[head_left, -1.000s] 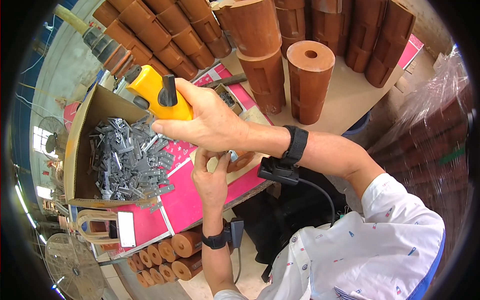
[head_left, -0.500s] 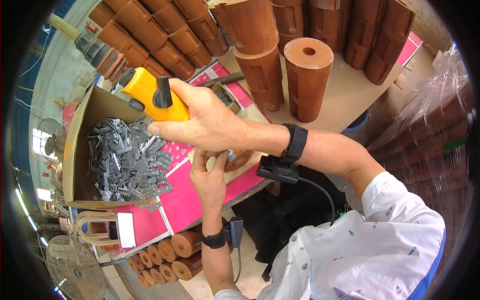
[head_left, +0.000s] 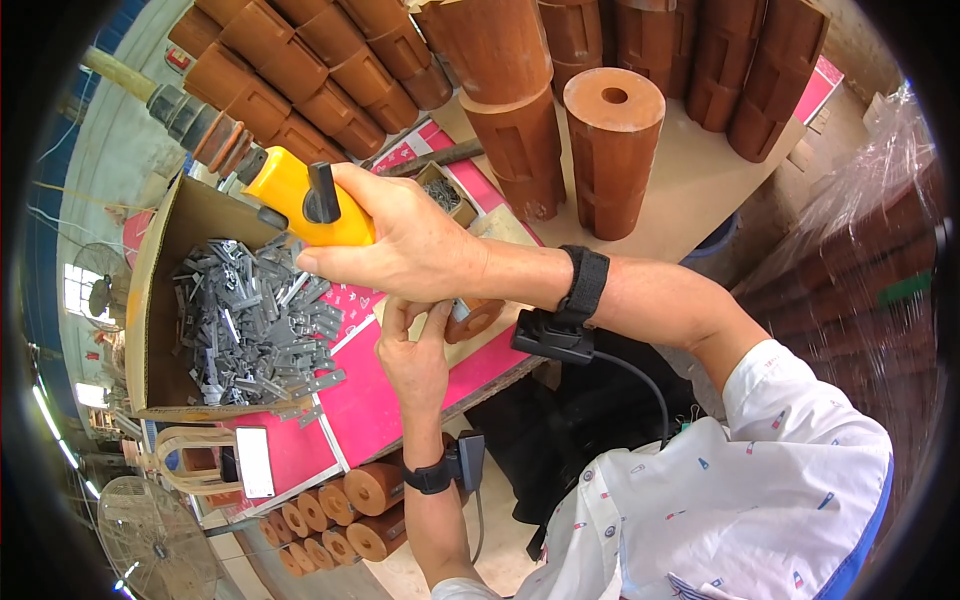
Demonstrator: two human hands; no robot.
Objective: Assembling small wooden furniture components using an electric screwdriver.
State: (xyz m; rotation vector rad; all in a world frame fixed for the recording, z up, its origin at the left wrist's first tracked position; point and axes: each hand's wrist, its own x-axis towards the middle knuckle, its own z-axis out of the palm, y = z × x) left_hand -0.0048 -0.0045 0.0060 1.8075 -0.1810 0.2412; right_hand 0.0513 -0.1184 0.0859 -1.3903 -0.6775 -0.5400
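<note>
My right hand (head_left: 410,235) is wrapped around a yellow power tool (head_left: 290,195) with a black lever on its side; the tool's working end is hidden. Just below it, my left hand (head_left: 413,355) has its fingers bent and pinched against a small grey metal bracket (head_left: 459,309). That bracket rests on a brown wooden piece with a round end (head_left: 480,318), mostly covered by my right wrist. Left of both hands, an open cardboard box (head_left: 160,330) holds a heap of grey metal brackets (head_left: 255,320).
Brown wooden cylinders (head_left: 615,150) stand and are stacked along the far side. A small box of screws (head_left: 440,190) sits beyond my right hand. A phone (head_left: 255,462) is at the pink table's (head_left: 380,415) near left edge. More cylinders (head_left: 375,488) lie below.
The view has shifted slightly. My right hand and the yellow tool stay nearly in place above my left hand, which keeps its pinch on the bracket.
</note>
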